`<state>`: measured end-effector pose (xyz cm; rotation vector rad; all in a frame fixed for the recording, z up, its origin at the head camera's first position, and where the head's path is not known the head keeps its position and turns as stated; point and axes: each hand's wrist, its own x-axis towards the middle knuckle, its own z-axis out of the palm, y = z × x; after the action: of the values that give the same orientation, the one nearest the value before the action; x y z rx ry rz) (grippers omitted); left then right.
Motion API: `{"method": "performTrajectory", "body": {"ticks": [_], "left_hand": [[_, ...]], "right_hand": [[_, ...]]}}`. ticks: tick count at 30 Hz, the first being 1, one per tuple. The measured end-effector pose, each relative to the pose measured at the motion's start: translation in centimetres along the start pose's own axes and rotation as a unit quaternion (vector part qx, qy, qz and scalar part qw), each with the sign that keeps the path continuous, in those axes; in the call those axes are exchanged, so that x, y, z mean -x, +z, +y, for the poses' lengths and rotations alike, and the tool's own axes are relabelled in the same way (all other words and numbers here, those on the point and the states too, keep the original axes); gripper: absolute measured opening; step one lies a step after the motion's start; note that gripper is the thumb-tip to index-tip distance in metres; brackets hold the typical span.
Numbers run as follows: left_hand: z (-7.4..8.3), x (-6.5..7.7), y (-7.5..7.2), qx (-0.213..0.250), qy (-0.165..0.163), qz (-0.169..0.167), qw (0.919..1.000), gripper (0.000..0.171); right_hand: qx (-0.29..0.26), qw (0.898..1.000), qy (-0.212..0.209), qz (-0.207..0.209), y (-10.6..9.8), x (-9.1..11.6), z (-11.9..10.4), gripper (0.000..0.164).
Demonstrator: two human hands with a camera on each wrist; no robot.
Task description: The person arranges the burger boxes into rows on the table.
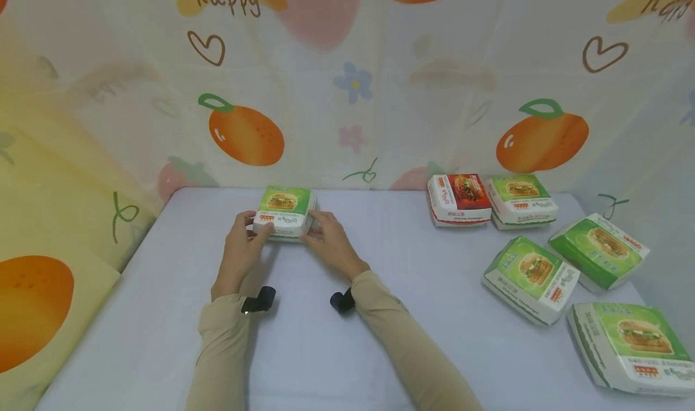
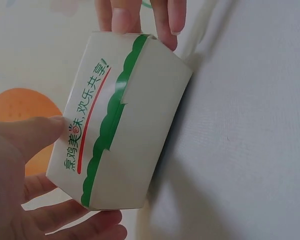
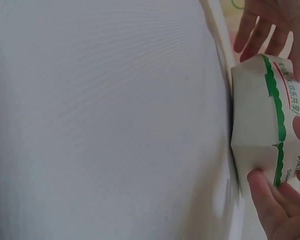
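Both hands hold a green-and-white burger box (image 1: pixel 285 209) at the table's far edge, left of centre. My left hand (image 1: pixel 241 249) grips its left side, thumb over the front of the lid and the other fingers along the side. On the opposite side, my right hand (image 1: pixel 335 247) holds it near the front right corner. The left wrist view shows the box front (image 2: pixel 125 120) with its green scalloped band and printed characters. In the right wrist view, right-hand fingers (image 3: pixel 262 192) press the side of the carton (image 3: pixel 255 105), close over the white cloth.
A red burger box (image 1: pixel 460 200) and a green one (image 1: pixel 522 200) stand side by side at the back right. Further green boxes lie at the right: one tilted (image 1: pixel 599 251), one before it (image 1: pixel 532 278), one nearest (image 1: pixel 632 347). A patterned curtain (image 1: pixel 380 115) hangs behind the table.
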<state>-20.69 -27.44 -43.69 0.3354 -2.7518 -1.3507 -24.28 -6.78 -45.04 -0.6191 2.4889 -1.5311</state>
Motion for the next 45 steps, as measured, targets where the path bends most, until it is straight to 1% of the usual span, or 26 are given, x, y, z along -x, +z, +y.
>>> {"method": "performTrajectory", "body": {"ticks": [3,9,19,24,29,33,39,45], "left_hand": [[0.0,-0.1,0.0,0.001,-0.001,0.011,0.9999,0.068],[-0.1,-0.1,-0.2,0.015,-0.006,0.022,0.9996,0.065],[-0.8,-0.1,-0.3,0.025,0.0,0.035,0.9991,0.066],[-0.8,-0.1,-0.4,0.027,-0.002,0.036,0.999,0.066],[-0.6,-0.1,-0.4,0.034,-0.015,0.03,0.9989,0.068],[-0.3,0.0,-0.6,0.036,-0.018,0.034,0.9986,0.07],[-0.1,0.3,-1.1,0.024,-0.019,0.05,0.9983,0.07],[0.2,0.6,-1.5,0.013,0.004,0.079,0.9968,0.062]], "right_hand": [[-0.016,1.0,0.001,-0.018,-0.1,-0.2,-0.2,0.063],[-0.047,0.997,0.01,-0.056,-0.1,-0.4,-0.5,0.068],[-0.046,0.995,0.004,-0.089,0.1,-0.9,-0.4,0.071],[-0.053,0.994,0.002,-0.091,0.0,-1.1,-0.7,0.071],[-0.053,0.995,0.011,-0.088,0.0,-1.2,-0.6,0.073],[-0.053,0.995,0.016,-0.087,-0.1,-1.0,-0.5,0.075],[-0.038,0.995,0.021,-0.084,-0.3,-0.8,-0.1,0.074],[-0.028,0.996,0.035,-0.075,-1.1,-0.2,0.1,0.073]]}}
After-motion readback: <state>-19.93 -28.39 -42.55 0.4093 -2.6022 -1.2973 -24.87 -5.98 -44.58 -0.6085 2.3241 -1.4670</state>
